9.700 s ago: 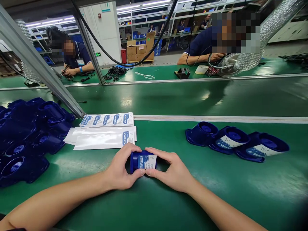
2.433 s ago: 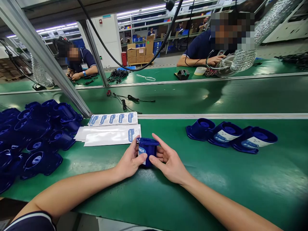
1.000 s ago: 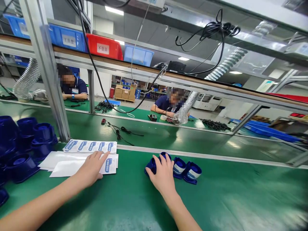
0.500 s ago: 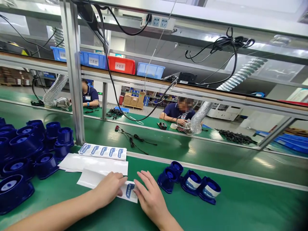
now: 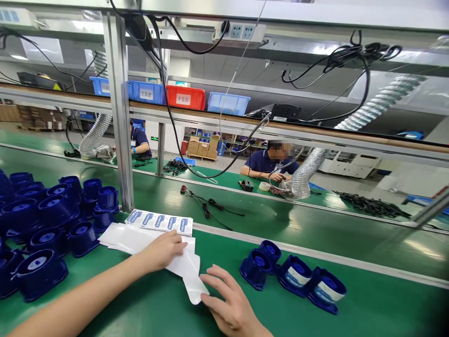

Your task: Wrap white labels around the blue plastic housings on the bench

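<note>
My left hand lies over white backing sheets, its fingers closed on the one on top. From there a white strip, perhaps a label with its blank side showing, bends down toward me. The thumb and fingertips of my right hand pinch its free end. Behind the sheets is a stack of printed blue and white labels. To the right stand two plain blue plastic housings, the nearer one in front. Beside them are two labelled housings.
Many blue housings crowd the left side of the green bench. A metal post rises behind them. Black cables lie on the surface beyond. Across the line a co-worker sits near a silver duct.
The strip's printed face has turned out of sight, and its white side now shows, curling down. My right hand has moved slightly right and down. The view has shifted a little left.
</note>
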Tool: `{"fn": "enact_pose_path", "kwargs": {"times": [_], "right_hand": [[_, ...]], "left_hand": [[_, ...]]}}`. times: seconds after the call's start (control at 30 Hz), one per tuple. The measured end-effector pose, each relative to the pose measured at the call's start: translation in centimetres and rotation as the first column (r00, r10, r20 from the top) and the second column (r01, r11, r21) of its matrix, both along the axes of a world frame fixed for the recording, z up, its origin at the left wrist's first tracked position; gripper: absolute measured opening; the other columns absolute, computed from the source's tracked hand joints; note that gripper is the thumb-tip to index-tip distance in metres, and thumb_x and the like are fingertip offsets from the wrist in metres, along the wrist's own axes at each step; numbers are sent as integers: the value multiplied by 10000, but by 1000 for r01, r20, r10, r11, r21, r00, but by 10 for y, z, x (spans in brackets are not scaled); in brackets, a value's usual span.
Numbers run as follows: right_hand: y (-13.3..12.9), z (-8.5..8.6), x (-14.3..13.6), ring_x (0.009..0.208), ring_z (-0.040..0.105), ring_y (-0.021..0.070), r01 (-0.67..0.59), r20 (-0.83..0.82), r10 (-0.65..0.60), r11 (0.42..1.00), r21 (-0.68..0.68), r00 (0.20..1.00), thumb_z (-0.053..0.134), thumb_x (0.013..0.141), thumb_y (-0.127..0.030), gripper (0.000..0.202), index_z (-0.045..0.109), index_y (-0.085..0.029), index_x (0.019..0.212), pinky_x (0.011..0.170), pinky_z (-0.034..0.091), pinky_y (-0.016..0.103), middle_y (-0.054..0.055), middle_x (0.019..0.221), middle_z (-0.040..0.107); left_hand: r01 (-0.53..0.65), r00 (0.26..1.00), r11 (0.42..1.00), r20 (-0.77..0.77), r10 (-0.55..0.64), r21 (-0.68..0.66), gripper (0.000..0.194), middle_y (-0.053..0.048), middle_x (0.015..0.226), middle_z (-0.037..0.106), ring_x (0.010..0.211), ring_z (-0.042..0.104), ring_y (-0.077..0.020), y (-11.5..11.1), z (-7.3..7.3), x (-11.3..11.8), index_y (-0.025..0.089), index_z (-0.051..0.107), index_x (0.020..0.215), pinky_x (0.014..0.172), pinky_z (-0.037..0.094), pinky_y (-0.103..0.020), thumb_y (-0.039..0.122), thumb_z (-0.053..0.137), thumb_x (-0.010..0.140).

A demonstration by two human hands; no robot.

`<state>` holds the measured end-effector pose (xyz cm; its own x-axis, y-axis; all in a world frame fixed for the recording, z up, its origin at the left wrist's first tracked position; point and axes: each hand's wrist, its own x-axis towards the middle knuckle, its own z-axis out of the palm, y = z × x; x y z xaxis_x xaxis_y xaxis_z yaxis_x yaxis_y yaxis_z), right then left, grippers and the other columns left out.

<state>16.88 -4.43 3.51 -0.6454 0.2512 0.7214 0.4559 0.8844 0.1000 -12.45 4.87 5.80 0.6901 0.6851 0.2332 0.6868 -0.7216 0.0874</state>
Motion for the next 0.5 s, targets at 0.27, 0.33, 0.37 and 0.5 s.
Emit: {"fn": "enact_pose_path", "kwargs": {"times": [0.27,0.33,0.37,0.5], "right_hand": [[4,10,-4,1161,684,331,24,-170,-47,991,-134,984,644,976,-44,211,741,-208,1067,866,689,495,180,1274,742],[7,11,-4,1149,687,326,44,-204,-75,987,-152,976,648,986,-50,206,745,-217,1055,856,688,495,171,1270,744],[8,10,-4,1148,689,325,51,-210,-85,986,-161,974,650,990,-54,206,748,-224,1050,857,687,497,164,1269,747],[11,2,0,1169,707,339,38,-194,-74,983,-180,978,675,986,-83,250,764,-265,1131,892,689,522,142,1301,763]], "left_hand": [[91,995,990,18,-94,109,672,-124,1752,372,1590,349,-461,1,-23,-7,396,529,1602,1293,245,-747,476,763,977],[100,994,989,37,-105,107,595,-110,1792,294,1627,297,-472,-4,-29,2,428,558,1575,1293,199,-788,449,733,1007],[70,996,992,54,-76,100,533,-126,1793,287,1633,286,-480,-6,-31,7,414,586,1555,1280,198,-809,412,699,1034],[-61,996,995,66,56,75,560,-247,1754,325,1633,262,-529,-6,-25,18,307,597,1563,1240,184,-864,416,715,1026]]}}
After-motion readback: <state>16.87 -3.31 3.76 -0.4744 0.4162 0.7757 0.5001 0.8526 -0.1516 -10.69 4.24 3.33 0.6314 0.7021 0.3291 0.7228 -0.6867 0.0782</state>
